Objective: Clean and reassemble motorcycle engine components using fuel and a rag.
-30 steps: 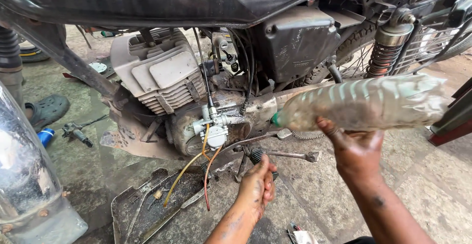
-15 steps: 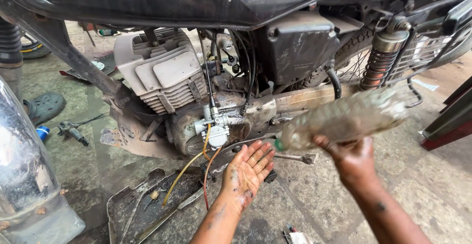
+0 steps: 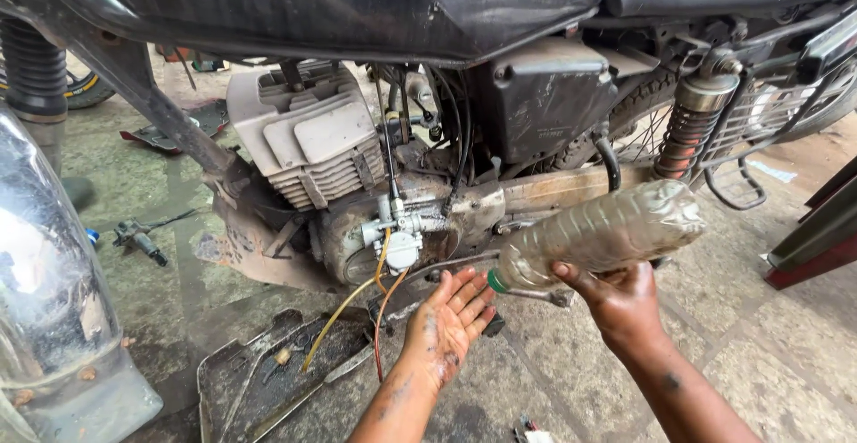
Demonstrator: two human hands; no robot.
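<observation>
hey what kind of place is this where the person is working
Probably a motorcycle repair spot on an open, stained concrete floor. A motorcycle stands with its engine bare, a grimy metal tray lies below it, and the right hand tips a plastic bottle toward the left hand.

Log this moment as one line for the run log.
right hand: holds plastic bottle tipped, neck down | left hand: open palm below bottle neck | beside motorcycle engine

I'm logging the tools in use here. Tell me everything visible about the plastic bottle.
The plastic bottle is clear, ribbed and grimy, looking brownish inside. It is tipped nearly level, its green-ringed neck pointing down-left over the open left hand. The right hand grips it from below, in front of the motorcycle engine.
</observation>
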